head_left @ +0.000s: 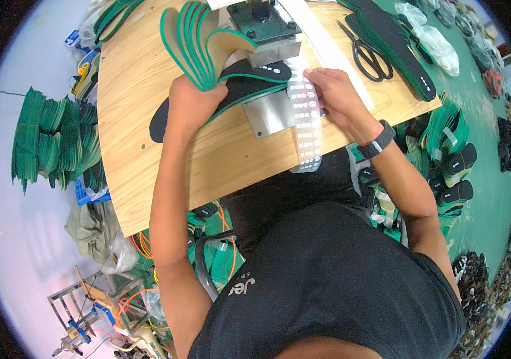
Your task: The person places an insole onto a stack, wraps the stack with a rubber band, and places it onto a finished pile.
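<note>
My left hand [194, 103] is closed around the ends of several green-edged insoles [191, 45], which fan out upward with their beige sides showing. Under that hand lie black-topped insoles [245, 90], one reaching toward a heat press head [275, 52] and a metal plate [269, 112]. A white mark shows near the tip of the insole by the press. With thumb and fingers pinched, my right hand [334, 96] grips the edge of a translucent label strip [308, 134]. Rows of small white prints run down the strip, which hangs over the table's near edge.
Black scissors [368, 57] lie on the wooden table [231, 161], right of a white strip [321, 39]. Beyond them is a row of black insoles [387, 45]. Stacked green insoles [58, 137] stand at left; more bundles [450, 161] lie below right.
</note>
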The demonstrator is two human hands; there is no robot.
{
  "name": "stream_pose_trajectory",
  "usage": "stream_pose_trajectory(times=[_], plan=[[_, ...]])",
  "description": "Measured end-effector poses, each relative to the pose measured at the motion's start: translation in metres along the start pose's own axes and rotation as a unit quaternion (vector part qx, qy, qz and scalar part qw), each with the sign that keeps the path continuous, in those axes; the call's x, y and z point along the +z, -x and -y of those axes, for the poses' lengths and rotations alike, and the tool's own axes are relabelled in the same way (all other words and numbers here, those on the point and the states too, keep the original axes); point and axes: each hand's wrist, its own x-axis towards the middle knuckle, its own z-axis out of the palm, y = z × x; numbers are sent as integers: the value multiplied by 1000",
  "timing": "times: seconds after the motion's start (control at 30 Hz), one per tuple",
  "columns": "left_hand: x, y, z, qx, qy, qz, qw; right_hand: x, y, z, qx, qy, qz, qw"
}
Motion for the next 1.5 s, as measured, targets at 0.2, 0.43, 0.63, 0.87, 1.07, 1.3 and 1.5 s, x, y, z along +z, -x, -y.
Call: stream_pose_trajectory(times=[0.2, 0.43, 0.63, 0.87, 1.07, 1.3, 1.5], plan=[[-13, 2, 7, -35, 185, -124, 974, 13, -13, 1, 42, 132, 41, 990], [-13, -2, 23, -73, 241, -138, 958, 16, -13, 3, 35, 182, 39, 982], [-13, -2, 21, -78, 196, -136, 968, 15, -14, 2, 31, 202, 35, 978], [-11, -2, 21, -87, 231, -153, 957, 15, -15, 1, 39, 185, 33, 981], [-7, 0, 21, -72, 243, -194, 948, 14, -16, -1, 33, 204, 42, 978], [-4, 1, -7, -51, -51, 17, 997, 19, -9, 7, 28, 194, 35, 980], [6, 0, -8, 57, -217, 48, 973, 5, 0, 3, -14, 170, 45, 984]])
